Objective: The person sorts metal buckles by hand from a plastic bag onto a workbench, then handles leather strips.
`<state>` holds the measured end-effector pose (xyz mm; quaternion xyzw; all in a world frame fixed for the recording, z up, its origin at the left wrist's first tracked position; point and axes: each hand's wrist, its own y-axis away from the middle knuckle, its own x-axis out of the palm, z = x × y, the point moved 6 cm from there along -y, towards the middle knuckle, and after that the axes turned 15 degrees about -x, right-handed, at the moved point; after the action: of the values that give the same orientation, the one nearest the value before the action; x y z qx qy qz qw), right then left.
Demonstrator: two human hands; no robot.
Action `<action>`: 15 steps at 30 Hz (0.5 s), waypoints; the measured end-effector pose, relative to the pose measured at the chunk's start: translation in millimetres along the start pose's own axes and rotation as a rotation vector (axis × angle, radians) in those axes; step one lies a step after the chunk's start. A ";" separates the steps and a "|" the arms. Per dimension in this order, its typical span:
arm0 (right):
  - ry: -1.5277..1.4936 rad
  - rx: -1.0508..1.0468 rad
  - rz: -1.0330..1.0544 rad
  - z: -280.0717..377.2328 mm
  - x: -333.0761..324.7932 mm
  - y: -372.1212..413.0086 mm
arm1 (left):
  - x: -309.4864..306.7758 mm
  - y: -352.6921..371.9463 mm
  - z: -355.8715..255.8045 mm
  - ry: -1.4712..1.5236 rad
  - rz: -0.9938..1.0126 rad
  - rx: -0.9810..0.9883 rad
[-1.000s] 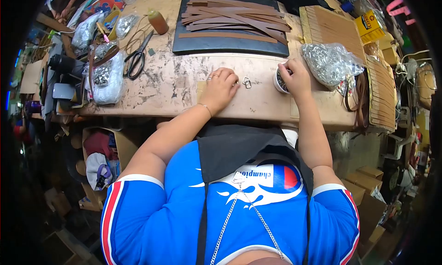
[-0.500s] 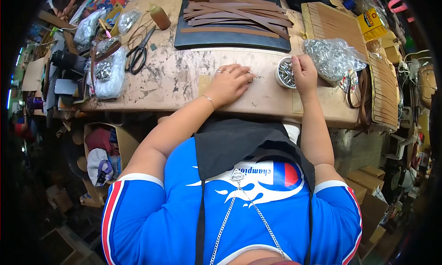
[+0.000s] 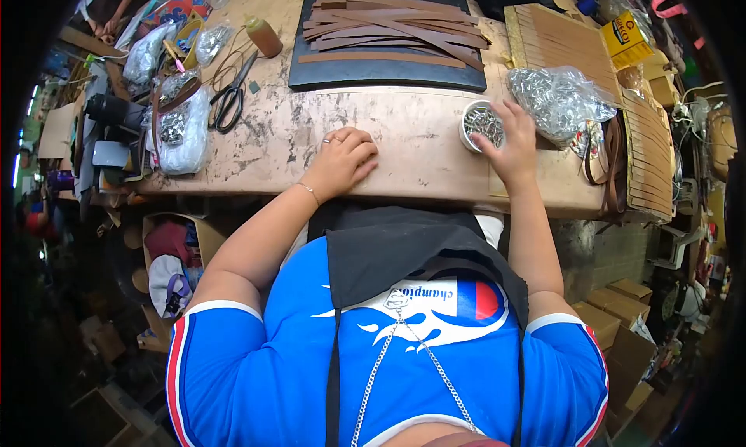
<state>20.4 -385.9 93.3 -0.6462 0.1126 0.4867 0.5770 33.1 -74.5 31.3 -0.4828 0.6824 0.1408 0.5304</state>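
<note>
A small white cup (image 3: 465,129) filled with shiny metal pieces stands on the worktable (image 3: 423,163). My right hand (image 3: 514,148) is at the cup's right side, thumb and fingers spread apart, their tips right at the rim. To the left, my left hand (image 3: 342,163) rests on the tabletop near its front edge, fingers loosely bent and holding nothing. Just right of my right hand lies a clear plastic bag (image 3: 556,101) of similar metal pieces. Beyond my hands, a dark board (image 3: 388,77) bears a pile of brown strips (image 3: 396,27).
Black-handled scissors (image 3: 227,105) and a bottle (image 3: 264,38) lie and stand at the back left, beside plastic bags (image 3: 186,140). A yellow box (image 3: 626,39) and slitted brown sheets (image 3: 556,39) are at the right. Another person's hands (image 3: 107,27) show at the far left.
My right hand has loosened from the cup's rim and spread its fingers. My left hand has slid left and toward the table's front edge, its fingers more bent.
</note>
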 end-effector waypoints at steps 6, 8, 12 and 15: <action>0.059 0.130 0.171 1.4 28.6 12.2 | 1.8 0.1 6.9 0.007 0.055 -0.119; 0.034 0.184 0.156 -9.8 28.3 17.6 | -5.5 4.3 1.7 0.023 0.032 -0.109; 0.134 0.176 0.065 -35.8 27.1 21.1 | -5.1 8.6 11.0 -0.144 -0.048 -0.293; 0.250 0.157 0.132 -37.2 28.2 16.8 | -0.2 7.2 14.3 -0.216 -0.058 -0.356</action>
<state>41.3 -411.2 56.0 -0.6458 0.2635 0.4288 0.5741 35.7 -60.8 23.4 -0.5704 0.5716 0.2948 0.5108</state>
